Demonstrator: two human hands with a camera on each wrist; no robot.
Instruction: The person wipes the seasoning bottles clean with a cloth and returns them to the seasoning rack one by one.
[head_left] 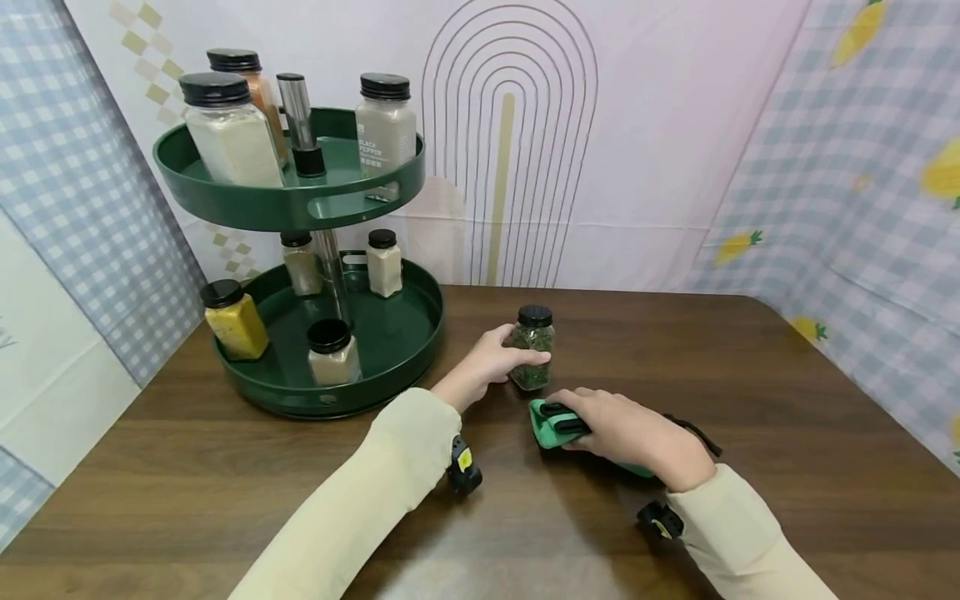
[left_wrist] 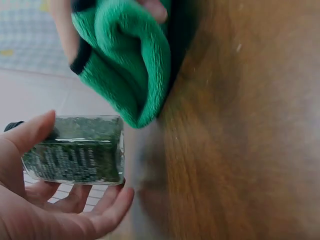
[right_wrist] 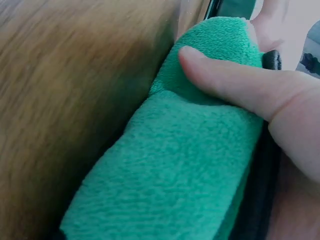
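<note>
My left hand [head_left: 495, 358] grips a glass jar of green dried herbs [head_left: 534, 367] with a black lid. In the left wrist view the thumb lies on one side of the herb jar [left_wrist: 75, 155] and the fingers curl round the other. Just right of it, my right hand [head_left: 622, 425] holds a folded green cloth [head_left: 546, 427] with black edging, low over the wooden table. The right wrist view shows the thumb pressing on the fuzzy cloth [right_wrist: 165, 160]. Cloth and jar are close together; whether they touch is unclear.
A two-tier green turntable rack [head_left: 300, 204] stands at the left. Its upper tier bears a black pepper jar [head_left: 386, 133], other jars and a metal cylinder [head_left: 296, 112]. Several smaller jars are on the lower tier, including a yellow one [head_left: 238, 325]. Patterned cloth hangs behind the table [head_left: 750, 358].
</note>
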